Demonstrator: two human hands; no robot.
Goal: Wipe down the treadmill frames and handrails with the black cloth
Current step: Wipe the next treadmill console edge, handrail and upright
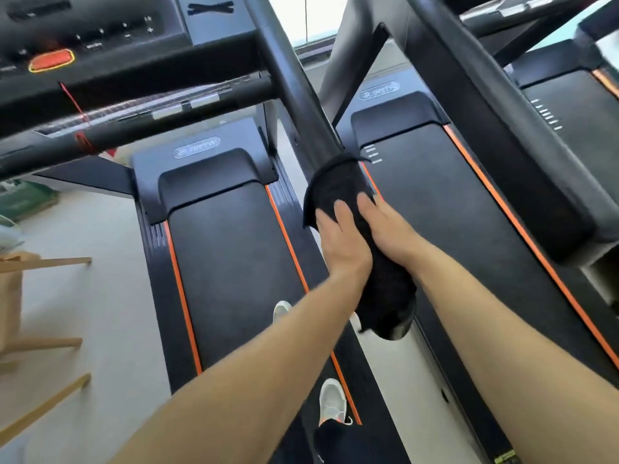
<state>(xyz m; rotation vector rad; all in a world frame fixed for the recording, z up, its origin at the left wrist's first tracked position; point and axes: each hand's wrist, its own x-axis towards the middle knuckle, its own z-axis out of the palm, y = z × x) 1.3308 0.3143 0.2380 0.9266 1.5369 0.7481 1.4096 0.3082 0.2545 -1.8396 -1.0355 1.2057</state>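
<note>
Cut off or unclear:
- Console point(83, 35) up and left of handrail point(291, 88), cropped by frame edge; button labels blurred, unreadable.
- Near stretch of handrail buried under black cloth point(335, 185); only grey end cap point(398, 326) peeking out below.
- Thumbs of both hands out of sight behind the rail.
- Most of right hand's fingers masked by cloth folds.
- Second treadmill point(452, 212) right of handrail, far side cropped.
- Pale wooden legs point(43, 343) far left of handrail, piece of furniture not identifiable.

Hands:
- Left hand point(341, 239) clasped over the cloth from the left side of handrail, fingers close together and laid along the fabric, palm pressed down.
- Right hand point(385, 226) clasped on the opposite side, just beside the left, fingertips wrapped into the cloth.
- Both bare forearms reaching up from bottom of frame.

Materials, shapes:
- Cloth: dark, soft, slightly nubby, sleeved round the rail, loose corner at top.
- Handrail: thick matte black tube, running diagonally.
- Belt point(234, 262) left of handrail: flat black rubber, orange edge stripes.
- Orange-red oval button point(51, 60) on console; thin red cord point(75, 105) below it.
- White shoe point(331, 401) below handrail, on the belt edge.
</note>
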